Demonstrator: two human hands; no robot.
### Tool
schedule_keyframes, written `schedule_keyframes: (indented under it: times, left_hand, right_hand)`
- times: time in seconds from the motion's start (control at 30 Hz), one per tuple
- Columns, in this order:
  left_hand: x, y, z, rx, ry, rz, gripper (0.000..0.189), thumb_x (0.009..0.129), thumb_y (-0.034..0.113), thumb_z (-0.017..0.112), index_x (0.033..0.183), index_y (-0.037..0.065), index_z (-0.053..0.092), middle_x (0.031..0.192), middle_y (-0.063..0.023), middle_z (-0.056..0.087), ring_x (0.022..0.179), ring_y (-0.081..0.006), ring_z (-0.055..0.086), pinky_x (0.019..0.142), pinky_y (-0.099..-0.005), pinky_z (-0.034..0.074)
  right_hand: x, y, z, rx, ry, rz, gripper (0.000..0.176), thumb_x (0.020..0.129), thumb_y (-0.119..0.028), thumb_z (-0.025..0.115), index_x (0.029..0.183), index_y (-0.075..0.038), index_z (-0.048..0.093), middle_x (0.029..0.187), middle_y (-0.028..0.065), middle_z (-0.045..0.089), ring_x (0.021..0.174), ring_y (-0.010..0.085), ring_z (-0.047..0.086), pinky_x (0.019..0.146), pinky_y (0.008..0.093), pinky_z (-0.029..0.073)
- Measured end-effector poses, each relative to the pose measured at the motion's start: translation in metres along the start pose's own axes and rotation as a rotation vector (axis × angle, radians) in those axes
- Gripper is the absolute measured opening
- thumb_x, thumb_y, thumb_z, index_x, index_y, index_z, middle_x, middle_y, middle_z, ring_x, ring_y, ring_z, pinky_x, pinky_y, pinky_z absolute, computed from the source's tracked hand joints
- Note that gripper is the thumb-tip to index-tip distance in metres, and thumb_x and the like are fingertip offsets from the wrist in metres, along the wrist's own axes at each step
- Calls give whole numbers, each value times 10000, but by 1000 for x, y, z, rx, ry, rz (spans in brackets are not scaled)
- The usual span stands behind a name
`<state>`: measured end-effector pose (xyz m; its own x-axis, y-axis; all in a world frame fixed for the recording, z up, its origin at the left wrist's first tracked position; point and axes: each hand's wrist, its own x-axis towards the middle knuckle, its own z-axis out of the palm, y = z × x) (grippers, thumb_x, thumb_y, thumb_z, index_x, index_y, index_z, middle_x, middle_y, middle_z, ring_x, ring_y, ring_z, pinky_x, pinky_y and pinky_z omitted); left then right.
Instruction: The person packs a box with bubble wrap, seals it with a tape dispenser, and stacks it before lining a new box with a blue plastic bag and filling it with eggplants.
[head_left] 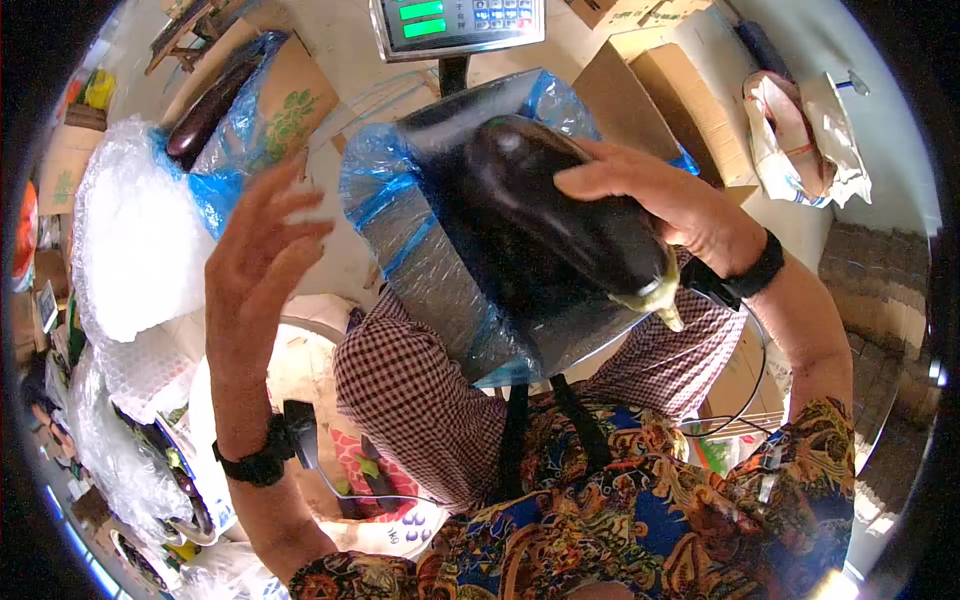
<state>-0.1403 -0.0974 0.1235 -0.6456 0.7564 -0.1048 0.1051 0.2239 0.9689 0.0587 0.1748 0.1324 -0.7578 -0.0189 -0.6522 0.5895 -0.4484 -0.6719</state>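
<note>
A large, dark purple eggplant (565, 215) lies aslant over the scale's platform, its green stem end toward my lap. My right hand (660, 190) grips it from the right, the thumb across its upper side and the other fingers mostly hidden behind it. Clear blue plastic film (400, 200) covers the dark platform under the eggplant. Off to the left, my left hand (262, 265) is raised with its fingers apart and holds nothing. Beyond the platform stands the scale's display (460, 25), with green lit panels and a keypad.
A second eggplant (215, 112) lies in a cardboard box (300, 95) lined with blue film at the upper left. Bubble wrap (140, 235) bulges on the left. An open cardboard box (690, 105) and a white sack (835, 140) stand at the right. Cables hang from both wristbands.
</note>
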Motion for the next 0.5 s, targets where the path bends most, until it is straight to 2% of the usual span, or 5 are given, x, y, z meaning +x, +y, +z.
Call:
schedule_keyframes:
  times: [0.07, 0.2, 0.27, 0.33, 0.5]
  left_hand:
    - [-17, -42, -15, -61, 127, -143, 441, 884, 211, 594, 1278, 29, 515, 1059, -126, 643, 949, -206, 633, 798, -314, 505]
    - [-92, -145, -46, -100, 345, -443, 549, 833, 344, 666, 1266, 39, 518, 1045, -77, 624, 936, -166, 619, 821, -303, 504]
    - [-154, -210, -68, -57, 395, -508, 471, 850, 292, 650, 1234, 40, 543, 1051, -81, 631, 934, -168, 618, 842, -304, 505]
    - [-227, -257, -84, -120, 555, -689, 388, 886, 246, 612, 1206, 33, 559, 1063, -94, 632, 932, -176, 620, 853, -309, 509]
    - [-405, -342, -63, -268, 717, -957, 239, 784, 157, 630, 979, 19, 608, 809, -70, 622, 749, -154, 602, 674, -257, 483]
  right_hand:
    - [27, 21, -24, 37, 49, 34, 740, 746, -294, 761, 1346, -46, 404, 1124, 115, 626, 906, 182, 653, 766, 268, 554]
    - [102, 73, -26, -205, 198, -166, 701, 781, -308, 747, 1316, -35, 385, 1165, 104, 577, 1026, 178, 574, 915, 288, 474]
    - [156, 104, -26, -228, 158, -123, 769, 796, -313, 731, 1354, -2, 303, 1259, 133, 501, 1154, 222, 481, 1007, 339, 394]
    - [209, 142, -25, -844, 331, -412, 1002, 794, -384, 716, 1431, 66, 86, 1447, 254, 289, 1343, 357, 294, 1108, 394, 268]
    - [207, 158, -7, -1045, 377, -451, 889, 913, -334, 571, 1447, 47, -29, 1514, 266, 84, 1409, 370, 118, 1148, 391, 153]
